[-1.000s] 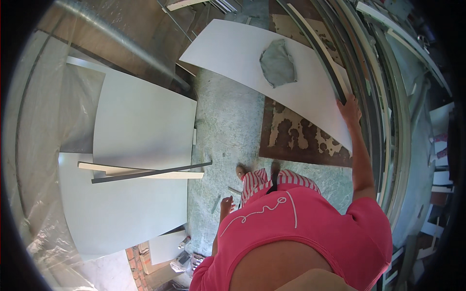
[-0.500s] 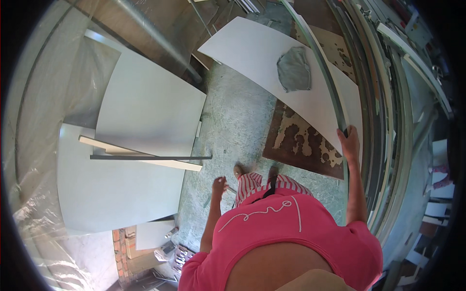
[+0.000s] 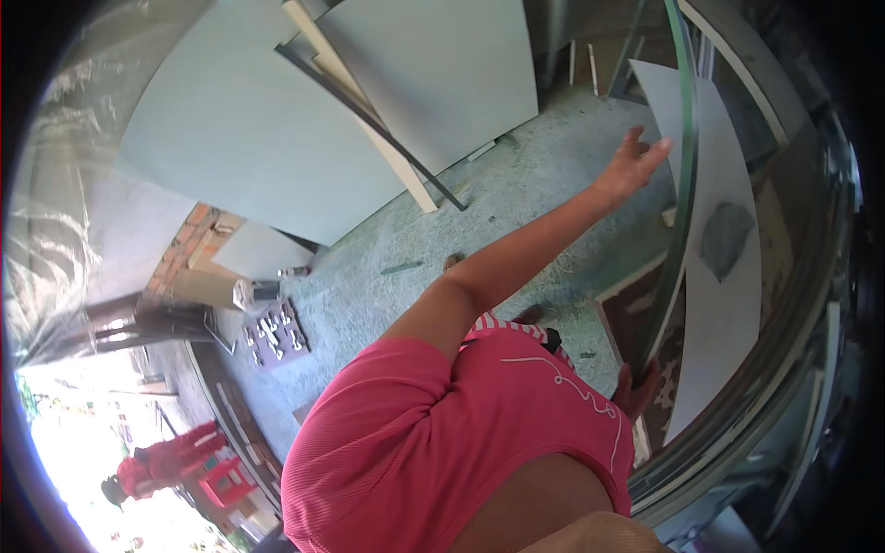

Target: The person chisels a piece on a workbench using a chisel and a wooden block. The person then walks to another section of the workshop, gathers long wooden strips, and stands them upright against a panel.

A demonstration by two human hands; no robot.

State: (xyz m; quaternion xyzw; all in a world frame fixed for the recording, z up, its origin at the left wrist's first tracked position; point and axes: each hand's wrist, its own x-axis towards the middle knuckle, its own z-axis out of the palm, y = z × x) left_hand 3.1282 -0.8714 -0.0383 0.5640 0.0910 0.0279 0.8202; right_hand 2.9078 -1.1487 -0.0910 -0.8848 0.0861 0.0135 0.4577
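Observation:
A long, thin strip with a green edge point(image 3: 688, 138) runs from the top of the view down to my right hand point(image 3: 636, 392). The fingers of that hand are wrapped round its lower part. I cannot tell whether it is a lone strip or the edge of a larger sheet. My left arm stretches forward and to the right. At its end my left hand point(image 3: 636, 164) is open, fingers apart, close to the strip but not visibly touching it. Beyond the strip lies a white panel point(image 3: 724, 323) with a grey cloth point(image 3: 726, 241) on it.
Large pale boards point(image 3: 277, 129) lean at the left, with a wooden batten point(image 3: 406, 175) and a dark bar point(image 3: 369, 120) across them. A stained brown board point(image 3: 636, 295) lies under the white panel. Metal fittings point(image 3: 275, 334) sit on the floor. A person in red point(image 3: 166, 461) is outside, lower left.
My view has turned leftward. My left hand has swung from beside my body across to the strip, its fingers spreading. My right hand keeps hold of the strip.

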